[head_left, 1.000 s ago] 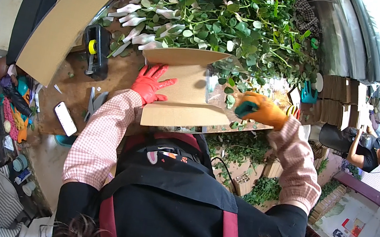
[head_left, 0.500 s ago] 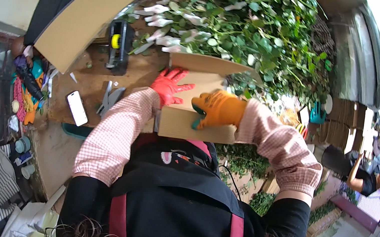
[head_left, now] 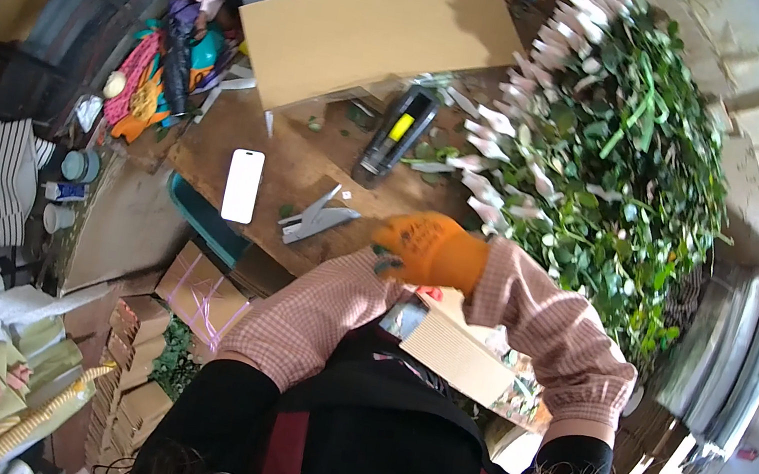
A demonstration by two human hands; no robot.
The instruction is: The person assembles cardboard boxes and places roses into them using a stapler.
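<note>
Orange-gloved right hand [head_left: 430,250] moved off cardboard [head_left: 460,355], now near stapler [head_left: 321,221], fingers loosely spread, seemingly empty | red-gloved left hand [head_left: 431,293] mostly hidden, grip can't tell | cardboard at desk [head_left: 302,157] edge, likely unpressed by right

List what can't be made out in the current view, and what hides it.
All in the head view:
- Left hand: mostly hidden by the right hand and sleeve; its grip is unclear.
- Anything in the right hand: curled fingers and blur hide it.
- Cardboard: its far part is covered by the right forearm.
- Phone: display too white to read.
</note>
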